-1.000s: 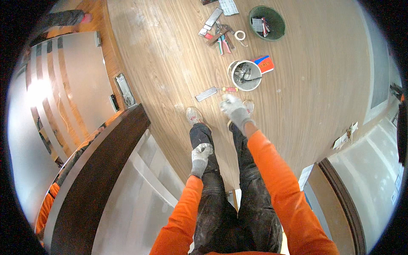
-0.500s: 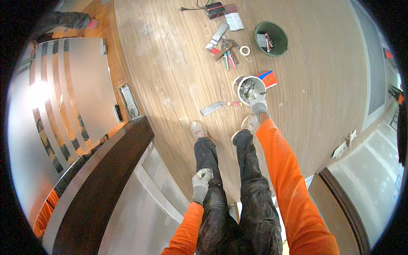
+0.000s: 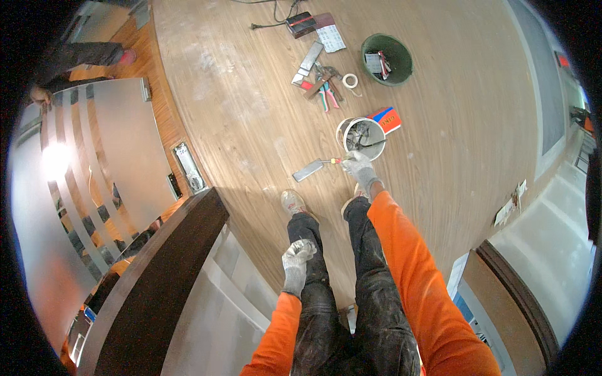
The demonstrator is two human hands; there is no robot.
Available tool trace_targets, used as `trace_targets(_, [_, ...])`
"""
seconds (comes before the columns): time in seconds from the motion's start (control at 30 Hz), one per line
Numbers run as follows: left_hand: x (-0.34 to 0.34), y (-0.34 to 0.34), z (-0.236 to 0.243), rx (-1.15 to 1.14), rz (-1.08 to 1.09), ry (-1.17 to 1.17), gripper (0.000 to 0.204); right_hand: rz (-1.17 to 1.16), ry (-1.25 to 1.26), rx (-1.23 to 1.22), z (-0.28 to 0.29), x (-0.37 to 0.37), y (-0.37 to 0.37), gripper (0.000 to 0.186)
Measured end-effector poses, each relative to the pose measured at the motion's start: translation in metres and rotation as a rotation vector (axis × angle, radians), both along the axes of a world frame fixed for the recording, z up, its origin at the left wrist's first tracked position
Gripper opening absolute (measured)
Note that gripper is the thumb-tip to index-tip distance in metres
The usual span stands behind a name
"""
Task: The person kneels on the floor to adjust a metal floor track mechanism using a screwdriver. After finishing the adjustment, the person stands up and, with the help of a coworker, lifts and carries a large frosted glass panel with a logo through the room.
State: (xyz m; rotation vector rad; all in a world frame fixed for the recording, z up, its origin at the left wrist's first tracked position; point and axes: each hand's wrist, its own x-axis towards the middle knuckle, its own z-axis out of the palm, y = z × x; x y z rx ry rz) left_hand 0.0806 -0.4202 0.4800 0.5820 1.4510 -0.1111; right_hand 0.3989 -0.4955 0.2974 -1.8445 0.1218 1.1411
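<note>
My right hand [image 3: 359,165], in a pale knitted glove, is closed around the end of the red-and-yellow handle of a trowel [image 3: 307,170]. Its flat grey rectangular blade lies along the wooden floor to the left. Just beyond this hand stands a white bucket [image 3: 342,141] holding grey material and a dark, thin tool [image 3: 376,144] that leans across the inside. My left hand [image 3: 298,255], gloved too, hovers over my left leg with curled fingers. Whatever its fingertips may pinch is too small to make out.
An orange-and-blue box [image 3: 386,120] touches the bucket's far side. Beyond lie a hammer [image 3: 321,84], pliers [image 3: 328,100], a tape roll [image 3: 350,81] and a green bucket [image 3: 401,74]. A corded black device [image 3: 301,24] is farther off. Another person's leg [image 3: 94,54] shows behind the glass panel.
My right hand has moved from the white bucket's mouth to the trowel handle, leaving the dark tool in the bucket. My left hand stays curled above my leg.
</note>
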Motion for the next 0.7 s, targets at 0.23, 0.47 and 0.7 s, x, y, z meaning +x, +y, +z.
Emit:
trace_targets(0.23, [0.052, 0.015, -0.008, 0.030, 0.040, -0.116, 0.008, 0.000, 0.292, 0.162, 0.058, -0.062, 0.012, 0.015])
trace_targets(0.47, [0.041, 0.021, 0.054, 0.046, -0.082, -0.110, 0.010, 0.412, 0.341, 0.343, 0.147, -0.130, -0.018, 0.025])
trace_targets(0.7, [0.028, 0.040, 0.093, 0.117, -0.082, -0.023, 0.013, 0.113, 0.573, 0.173, 0.203, -0.130, -0.016, 0.024])
